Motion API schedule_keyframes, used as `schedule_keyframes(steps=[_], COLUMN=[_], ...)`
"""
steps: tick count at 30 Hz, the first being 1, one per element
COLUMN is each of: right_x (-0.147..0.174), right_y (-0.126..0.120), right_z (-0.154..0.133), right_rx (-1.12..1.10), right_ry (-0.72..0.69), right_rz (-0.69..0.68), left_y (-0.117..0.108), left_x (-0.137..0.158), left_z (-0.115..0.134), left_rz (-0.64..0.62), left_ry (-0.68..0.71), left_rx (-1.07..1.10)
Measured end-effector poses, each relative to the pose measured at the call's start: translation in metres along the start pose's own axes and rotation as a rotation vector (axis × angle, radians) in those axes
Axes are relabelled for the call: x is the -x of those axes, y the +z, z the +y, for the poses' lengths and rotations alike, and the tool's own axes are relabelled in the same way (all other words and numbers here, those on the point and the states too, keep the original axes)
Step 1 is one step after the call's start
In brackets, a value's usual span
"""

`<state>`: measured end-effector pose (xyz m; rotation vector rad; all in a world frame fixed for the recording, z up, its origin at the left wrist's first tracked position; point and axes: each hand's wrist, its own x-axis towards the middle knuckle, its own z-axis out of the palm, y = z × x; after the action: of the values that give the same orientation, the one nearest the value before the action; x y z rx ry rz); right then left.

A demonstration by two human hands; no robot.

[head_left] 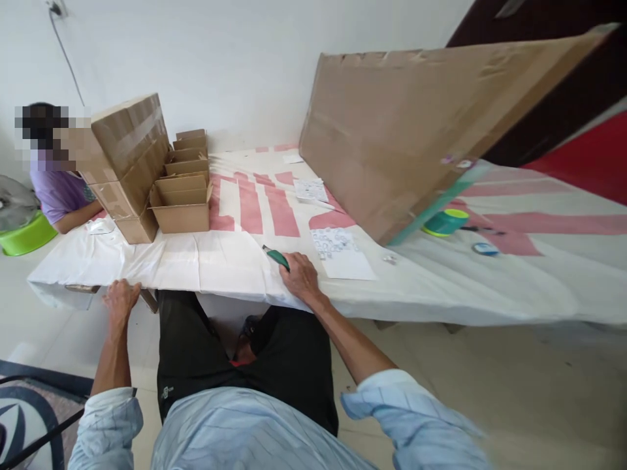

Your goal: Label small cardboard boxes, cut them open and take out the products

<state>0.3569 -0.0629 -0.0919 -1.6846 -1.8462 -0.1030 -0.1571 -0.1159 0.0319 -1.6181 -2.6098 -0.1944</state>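
Note:
My right hand (301,277) rests on the cloth-covered table and is closed around a green utility knife (277,257), its tip pointing to the upper left. At the table's front edge on the left, my left hand (121,301) has its fingers curled over the edge of the white table cloth (171,269). Just right of the knife hand lies a white paper sheet (345,264) with small round pieces or marks on its upper part, too small to tell. Beyond my left hand stand stacked closed cartons (128,173), and beside them a row of open small boxes (183,205).
A large cardboard sheet or box (411,130) leans across the table's back right. Near its base are a teal tape roll (445,223) and a blue-white roll (484,249). A person in a purple shirt (56,186) sits at the far left, near a green basin (29,235).

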Motion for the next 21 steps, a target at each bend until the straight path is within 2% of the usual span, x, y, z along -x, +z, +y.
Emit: schedule_keyframes(steps=[2, 5, 9, 11, 14, 21], right_x=[-0.002, -0.005, -0.005, -0.005, -0.005, -0.002], right_y=[-0.002, -0.005, -0.009, -0.01, -0.011, -0.01], right_z=[-0.002, -0.003, -0.005, -0.005, -0.006, -0.003], right_rx=[0.001, 0.019, 0.048, 0.049, 0.04, 0.041], right_ry=[0.012, 0.032, 0.045, 0.047, 0.043, 0.053], right_rz=[-0.019, -0.046, -0.08, -0.082, -0.082, -0.068], left_y=[0.001, 0.012, 0.033, 0.042, 0.054, 0.059], left_x=[-0.001, 0.011, 0.036, 0.045, 0.054, 0.064], left_z=[0.012, 0.055, 0.121, 0.14, 0.145, 0.124], left_rz=[0.072, 0.14, 0.049, -0.012, -0.04, -0.025], left_ry=[0.082, 0.31, 0.588, 0.66, 0.682, 0.639], left_rx=[0.054, 0.192, 0.242, 0.215, 0.164, 0.139])
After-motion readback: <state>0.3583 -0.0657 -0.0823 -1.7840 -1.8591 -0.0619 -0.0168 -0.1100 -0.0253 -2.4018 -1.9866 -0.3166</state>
